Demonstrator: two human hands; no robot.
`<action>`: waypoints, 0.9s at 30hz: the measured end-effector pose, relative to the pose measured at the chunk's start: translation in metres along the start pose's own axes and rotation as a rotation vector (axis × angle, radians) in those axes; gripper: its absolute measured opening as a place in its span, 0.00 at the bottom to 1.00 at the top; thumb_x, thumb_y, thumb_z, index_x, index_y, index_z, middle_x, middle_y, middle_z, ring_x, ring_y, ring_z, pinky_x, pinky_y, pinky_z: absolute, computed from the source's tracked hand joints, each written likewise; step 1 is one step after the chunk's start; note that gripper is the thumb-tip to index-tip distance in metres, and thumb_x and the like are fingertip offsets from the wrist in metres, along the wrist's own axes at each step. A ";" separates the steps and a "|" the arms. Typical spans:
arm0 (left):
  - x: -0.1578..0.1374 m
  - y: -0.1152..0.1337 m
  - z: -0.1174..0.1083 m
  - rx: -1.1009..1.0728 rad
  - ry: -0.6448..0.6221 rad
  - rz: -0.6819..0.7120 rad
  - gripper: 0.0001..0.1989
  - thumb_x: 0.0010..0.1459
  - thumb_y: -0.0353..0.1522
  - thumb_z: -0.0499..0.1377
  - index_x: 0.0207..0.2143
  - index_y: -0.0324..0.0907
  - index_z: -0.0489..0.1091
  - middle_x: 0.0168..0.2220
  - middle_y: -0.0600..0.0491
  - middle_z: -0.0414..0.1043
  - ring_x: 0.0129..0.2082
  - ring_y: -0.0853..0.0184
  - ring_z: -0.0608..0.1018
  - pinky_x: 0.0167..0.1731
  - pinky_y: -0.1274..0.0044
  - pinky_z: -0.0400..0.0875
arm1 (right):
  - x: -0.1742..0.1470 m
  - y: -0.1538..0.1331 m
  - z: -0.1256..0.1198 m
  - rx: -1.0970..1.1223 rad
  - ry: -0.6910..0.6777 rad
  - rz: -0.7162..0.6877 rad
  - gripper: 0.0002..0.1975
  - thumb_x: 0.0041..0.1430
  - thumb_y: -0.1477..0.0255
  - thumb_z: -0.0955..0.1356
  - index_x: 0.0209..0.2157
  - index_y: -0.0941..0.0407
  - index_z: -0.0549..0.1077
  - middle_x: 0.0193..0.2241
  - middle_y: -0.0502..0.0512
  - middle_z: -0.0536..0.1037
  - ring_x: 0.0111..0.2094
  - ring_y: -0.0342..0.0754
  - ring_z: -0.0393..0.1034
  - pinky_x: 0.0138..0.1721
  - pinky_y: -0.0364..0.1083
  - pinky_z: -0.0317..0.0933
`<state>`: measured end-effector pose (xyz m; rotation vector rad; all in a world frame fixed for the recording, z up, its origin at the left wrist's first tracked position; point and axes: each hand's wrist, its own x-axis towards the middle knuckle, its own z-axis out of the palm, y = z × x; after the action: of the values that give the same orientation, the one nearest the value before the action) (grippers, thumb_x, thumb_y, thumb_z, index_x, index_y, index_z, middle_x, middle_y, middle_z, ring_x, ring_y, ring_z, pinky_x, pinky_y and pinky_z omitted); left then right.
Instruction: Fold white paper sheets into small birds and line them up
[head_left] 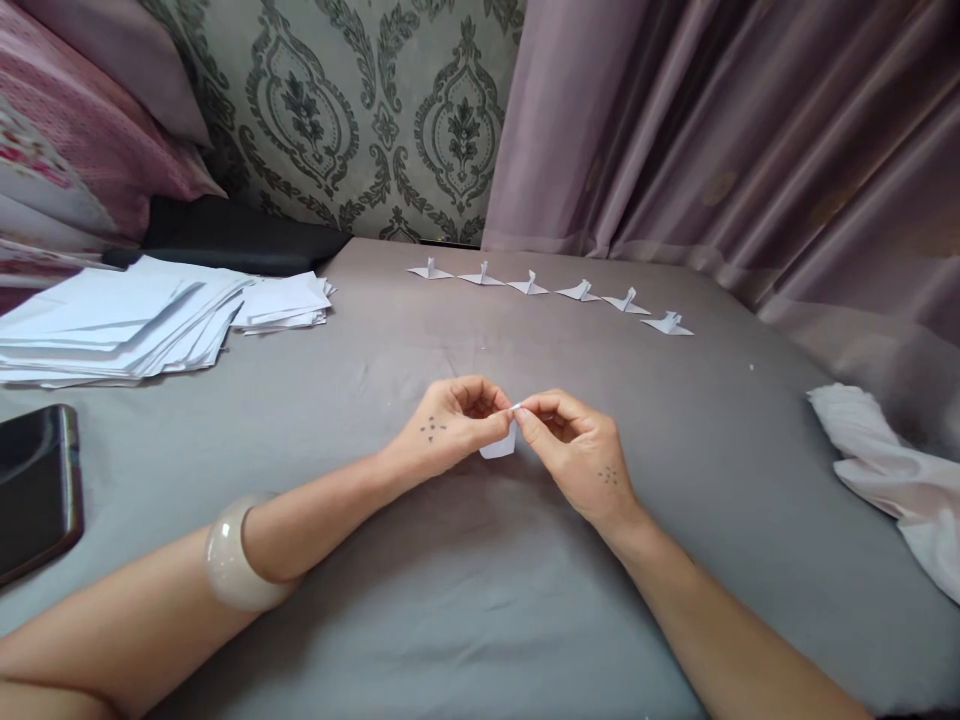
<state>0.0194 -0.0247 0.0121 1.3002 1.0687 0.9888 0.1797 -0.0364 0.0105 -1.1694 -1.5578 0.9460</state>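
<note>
Between my two hands is a small piece of folded white paper [498, 445], held just above the grey cloth [480, 580]. My left hand [457, 425] pinches it between thumb and fingers. The fingertips of my right hand [577, 445] pinch its top edge, close against the left fingertips. The paper's lower part hangs below the left thumb; most of its upper part is hidden by my fingers. Beyond the hands stands a row of several small folded white paper figures [580, 291], each with flat pointed sides and an upright middle.
At the left lies a large stack of white paper [112, 320] beside a smaller stack of cut sheets [281, 303]. A dark phone [37, 490] rests at the left edge. White fabric [877, 450] lies at the right. Purple curtains [675, 120] hang behind.
</note>
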 end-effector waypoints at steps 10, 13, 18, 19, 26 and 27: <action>0.000 -0.001 0.001 -0.046 -0.038 -0.075 0.14 0.48 0.39 0.65 0.27 0.37 0.70 0.24 0.56 0.69 0.23 0.73 0.69 0.25 0.80 0.63 | 0.003 0.006 -0.001 0.165 -0.033 0.190 0.09 0.53 0.64 0.69 0.28 0.55 0.74 0.26 0.49 0.73 0.28 0.43 0.65 0.31 0.43 0.61; 0.000 0.000 0.002 -0.071 -0.036 -0.104 0.14 0.47 0.39 0.66 0.26 0.37 0.70 0.23 0.56 0.69 0.23 0.73 0.69 0.25 0.80 0.63 | 0.004 0.007 0.000 0.178 -0.025 0.209 0.11 0.50 0.62 0.71 0.26 0.55 0.74 0.24 0.49 0.72 0.27 0.43 0.64 0.31 0.44 0.60; 0.001 -0.003 0.001 -0.058 -0.083 -0.162 0.13 0.49 0.40 0.64 0.28 0.38 0.73 0.26 0.54 0.72 0.25 0.72 0.71 0.28 0.79 0.64 | 0.012 0.011 -0.003 0.230 0.015 0.271 0.13 0.48 0.60 0.72 0.23 0.56 0.73 0.21 0.49 0.70 0.25 0.42 0.62 0.29 0.44 0.59; 0.002 -0.004 0.000 -0.044 -0.093 -0.164 0.13 0.50 0.40 0.64 0.29 0.38 0.73 0.26 0.53 0.72 0.25 0.72 0.71 0.28 0.79 0.64 | 0.014 0.013 -0.005 0.247 0.030 0.293 0.14 0.47 0.60 0.72 0.23 0.56 0.73 0.21 0.49 0.70 0.25 0.42 0.62 0.29 0.44 0.59; 0.008 -0.012 -0.005 -0.041 0.014 -0.147 0.14 0.48 0.41 0.65 0.28 0.38 0.74 0.26 0.53 0.72 0.26 0.72 0.69 0.28 0.79 0.61 | 0.016 0.013 -0.008 0.257 -0.071 0.407 0.19 0.49 0.54 0.71 0.31 0.57 0.77 0.30 0.55 0.78 0.32 0.46 0.71 0.29 0.43 0.61; 0.008 -0.013 -0.005 -0.050 0.027 -0.145 0.14 0.48 0.40 0.65 0.29 0.38 0.74 0.26 0.52 0.72 0.26 0.72 0.70 0.28 0.79 0.61 | 0.015 0.011 -0.007 0.249 -0.102 0.418 0.19 0.48 0.55 0.71 0.32 0.57 0.77 0.31 0.56 0.79 0.33 0.46 0.71 0.30 0.43 0.62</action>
<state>0.0163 -0.0164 -0.0009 1.1550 1.1352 0.9207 0.1879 -0.0189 0.0056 -1.3055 -1.2472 1.4497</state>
